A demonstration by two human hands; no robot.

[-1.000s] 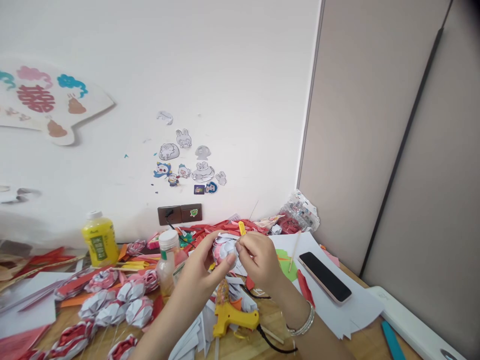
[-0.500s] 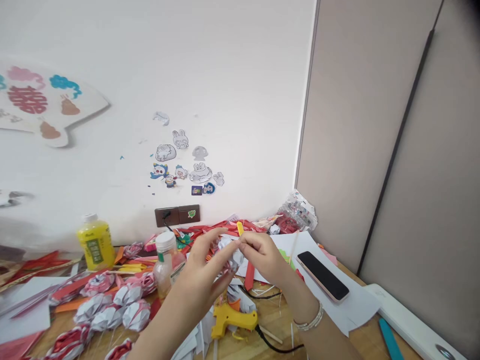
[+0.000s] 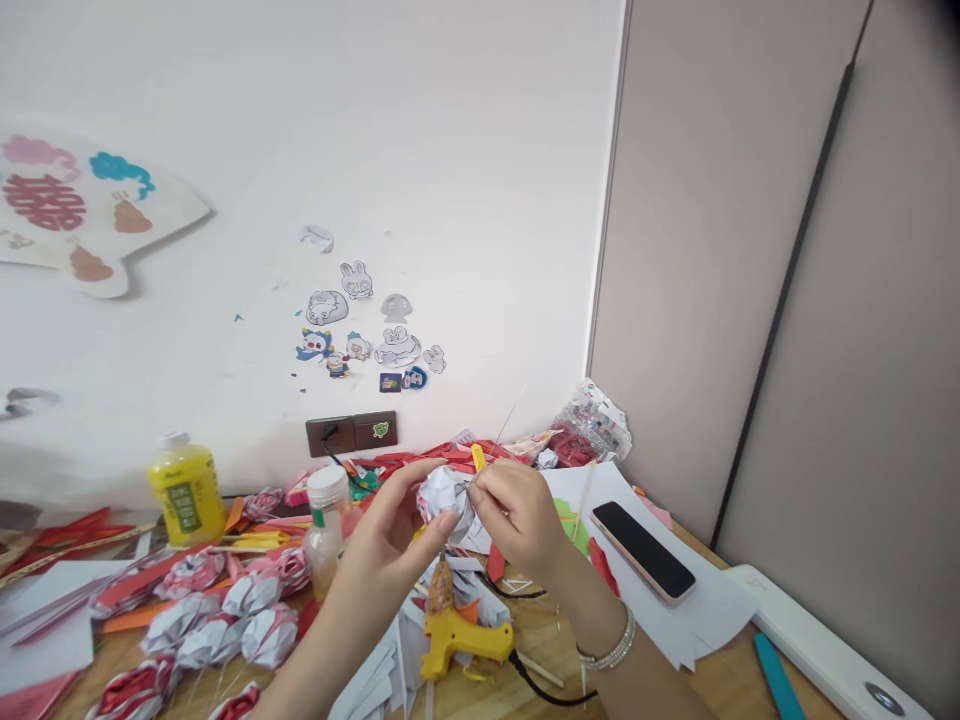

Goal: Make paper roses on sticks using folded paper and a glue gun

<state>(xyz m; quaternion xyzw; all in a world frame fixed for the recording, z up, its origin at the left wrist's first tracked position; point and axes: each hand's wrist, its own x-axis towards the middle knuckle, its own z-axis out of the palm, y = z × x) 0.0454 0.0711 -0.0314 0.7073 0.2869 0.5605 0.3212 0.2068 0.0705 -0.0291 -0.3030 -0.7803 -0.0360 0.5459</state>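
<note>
Fingers curled round its left side and underneath, my left hand (image 3: 401,530) holds a white crumpled paper flower (image 3: 444,492) with a little pink at its edge. My right hand (image 3: 517,510) is pinched at the flower's right side; a thin strand rises above it, and what the fingertips grip is too small to make out. Below both hands a yellow glue gun (image 3: 466,638) lies on the table, its nozzle pointing up toward the flower.
Several paper flowers (image 3: 268,632), a yellow bottle (image 3: 185,490) and a clear bottle (image 3: 324,545) stand or lie at the left. A phone (image 3: 643,550) rests on white paper (image 3: 716,600) at the right. A black cord (image 3: 547,692) runs from the glue gun.
My left thumb has moved down across the flower, which now shows more of its white face. My right hand has turned, and a thin strand has appeared above it. The view has shifted slightly.
</note>
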